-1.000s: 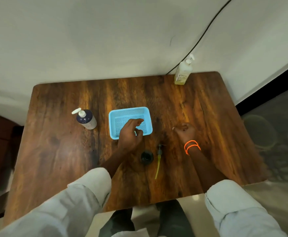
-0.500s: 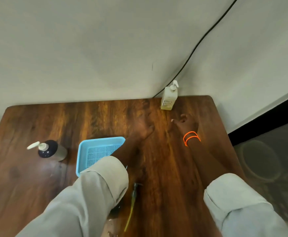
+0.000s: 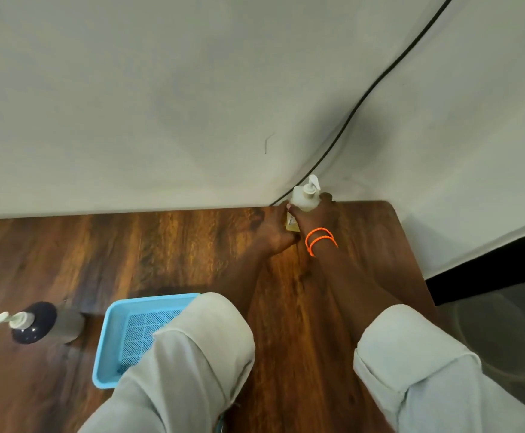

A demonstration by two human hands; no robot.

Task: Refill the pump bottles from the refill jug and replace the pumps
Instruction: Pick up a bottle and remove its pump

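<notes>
Dark-blue and grey, a pump bottle (image 3: 41,323) stands well off at the left of the desk (image 3: 130,251), the blue basket (image 3: 120,335) beside it half under a sleeve. At the far edge the left hand (image 3: 275,234) and right hand (image 3: 319,214) both grasp the pale pump bottle (image 3: 303,200). Held so far out, against a black cable (image 3: 364,101) behind it, it may tip or slip and spill; nothing blocks the way back.

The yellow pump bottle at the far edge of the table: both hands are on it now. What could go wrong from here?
1. The yellow pump bottle stands at the far edge of the table, near the black cable; lifting it could snag the cable.
2. Both arms are stretched far, so the left sleeve, lying over the blue basket, might drag it.
3. The left hand and right hand hide the body; a slip could tip it.
</notes>
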